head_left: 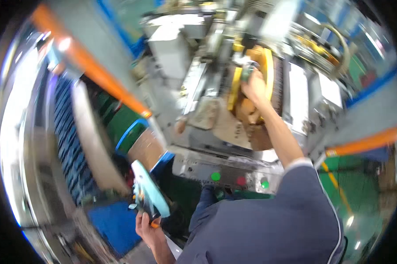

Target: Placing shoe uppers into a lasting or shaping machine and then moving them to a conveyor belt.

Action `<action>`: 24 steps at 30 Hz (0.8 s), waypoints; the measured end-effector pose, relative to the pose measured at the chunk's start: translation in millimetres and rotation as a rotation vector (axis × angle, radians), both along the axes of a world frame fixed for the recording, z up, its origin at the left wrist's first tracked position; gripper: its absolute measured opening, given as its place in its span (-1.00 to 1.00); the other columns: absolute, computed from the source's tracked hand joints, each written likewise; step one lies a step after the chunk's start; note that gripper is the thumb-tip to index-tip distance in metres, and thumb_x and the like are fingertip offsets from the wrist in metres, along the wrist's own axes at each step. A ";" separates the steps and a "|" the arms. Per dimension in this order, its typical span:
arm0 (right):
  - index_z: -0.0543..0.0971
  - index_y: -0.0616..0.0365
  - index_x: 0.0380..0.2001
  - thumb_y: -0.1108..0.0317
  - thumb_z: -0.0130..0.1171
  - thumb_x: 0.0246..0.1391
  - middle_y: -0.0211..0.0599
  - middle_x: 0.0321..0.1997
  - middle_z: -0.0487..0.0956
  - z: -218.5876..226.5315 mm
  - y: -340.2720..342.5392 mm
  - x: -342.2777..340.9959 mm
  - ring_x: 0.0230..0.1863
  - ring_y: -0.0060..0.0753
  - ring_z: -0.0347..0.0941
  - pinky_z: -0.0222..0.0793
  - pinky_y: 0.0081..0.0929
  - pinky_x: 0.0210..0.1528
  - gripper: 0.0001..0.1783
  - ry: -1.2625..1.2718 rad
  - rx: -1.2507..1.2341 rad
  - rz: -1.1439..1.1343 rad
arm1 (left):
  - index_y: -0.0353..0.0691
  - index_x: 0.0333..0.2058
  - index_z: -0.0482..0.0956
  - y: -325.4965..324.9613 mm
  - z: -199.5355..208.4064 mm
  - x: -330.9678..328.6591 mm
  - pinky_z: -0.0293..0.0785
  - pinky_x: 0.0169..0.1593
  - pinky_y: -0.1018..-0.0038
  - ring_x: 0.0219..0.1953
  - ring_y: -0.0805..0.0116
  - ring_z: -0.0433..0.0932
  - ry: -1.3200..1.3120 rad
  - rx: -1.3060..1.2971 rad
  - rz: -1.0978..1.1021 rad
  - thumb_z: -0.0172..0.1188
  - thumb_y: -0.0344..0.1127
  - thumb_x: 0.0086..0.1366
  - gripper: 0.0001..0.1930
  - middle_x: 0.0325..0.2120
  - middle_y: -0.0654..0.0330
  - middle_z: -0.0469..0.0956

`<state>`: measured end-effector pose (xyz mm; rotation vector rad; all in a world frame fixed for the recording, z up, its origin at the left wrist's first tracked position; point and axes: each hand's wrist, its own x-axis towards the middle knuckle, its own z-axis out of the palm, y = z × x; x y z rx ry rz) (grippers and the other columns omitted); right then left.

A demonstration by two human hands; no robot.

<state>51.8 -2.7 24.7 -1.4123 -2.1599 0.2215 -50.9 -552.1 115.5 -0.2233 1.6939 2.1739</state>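
My left hand [150, 232], low and left of the machine, is closed on a shoe-like piece [151, 191] with a pale blue sole-shaped side, dark parts and an orange tip by my fingers. It is held upright, tilted, and blurred. My right arm stretches forward into the machine [198, 112]. There my right hand [255, 86] is closed about a small dark green and silver part [250, 70] between yellow guides [269, 72]. Blur and my fingers hide what exactly it grips. Brown material [252, 116] lies below that hand.
A control panel [227, 174] with green and red buttons runs along the machine's near edge. Orange bars [97, 72] flank it. At left stand a dark ridged roller or belt [71, 141], a blue-rimmed cardboard box [145, 147] and a blue surface [115, 226].
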 end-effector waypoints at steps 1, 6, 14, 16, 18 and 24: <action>0.36 0.27 0.07 0.41 0.13 -0.04 0.12 -0.07 0.49 27.4 -52.3 5.0 -0.07 0.16 0.47 0.45 -0.12 -0.05 -0.46 0.157 0.128 0.198 | -0.41 -0.14 0.45 -7.4 -6.5 11.4 0.56 -0.26 0.40 -0.26 0.33 0.58 -0.047 -0.023 0.036 0.15 -0.42 0.25 -0.76 -0.24 0.09 0.55; 0.52 0.16 -0.31 0.58 0.13 -0.07 -0.12 -0.31 0.53 9.0 -257.1 4.5 -0.23 0.00 0.45 0.42 -0.25 -0.23 -0.81 0.398 -0.003 0.769 | -0.36 -0.16 0.46 -29.6 -27.8 49.0 0.57 -0.21 0.27 -0.22 0.28 0.58 -0.197 -0.022 0.113 0.12 -0.39 0.27 -0.79 -0.25 0.11 0.55; 0.48 0.18 -0.19 0.48 0.09 -0.05 -0.02 -0.19 0.44 -148.8 -289.6 -5.1 -0.07 0.09 0.36 0.32 -0.10 -0.02 -0.73 0.040 -0.115 0.971 | -0.49 -0.08 0.41 -91.4 -39.7 95.8 0.60 -0.13 0.26 -0.24 0.26 0.60 -0.280 0.033 0.313 0.12 -0.46 0.27 -0.72 -0.24 0.03 0.56; 0.50 0.16 -0.19 0.53 0.06 -0.04 -0.05 -0.16 0.47 -145.5 -294.3 -7.5 -0.04 0.07 0.37 0.31 -0.11 0.00 -0.73 0.021 -0.123 0.944 | -0.49 -0.09 0.41 -116.1 -50.6 107.8 0.61 -0.15 0.26 -0.25 0.25 0.61 -0.272 0.058 0.392 0.13 -0.48 0.26 -0.72 -0.26 0.02 0.57; 0.50 0.17 -0.18 0.53 0.08 -0.06 -0.03 -0.15 0.46 -140.1 -293.0 -6.8 -0.04 0.06 0.38 0.31 -0.12 0.02 -0.71 -0.012 -0.137 0.974 | -0.50 -0.08 0.40 -143.6 -57.7 116.4 0.62 -0.17 0.27 -0.27 0.25 0.61 -0.317 0.076 0.471 0.13 -0.48 0.25 -0.71 -0.27 0.02 0.56; 0.50 0.25 -0.39 0.55 0.12 -0.05 -0.16 -0.51 0.39 -85.0 -318.7 -97.1 -0.44 -0.08 0.34 0.31 -0.32 -0.32 -0.90 0.231 0.024 1.067 | -0.49 -0.30 0.52 -272.5 -117.4 143.2 0.64 -0.29 0.21 -0.39 0.15 0.61 -0.309 -0.032 0.843 0.18 -0.50 0.15 -0.84 -0.41 -0.01 0.57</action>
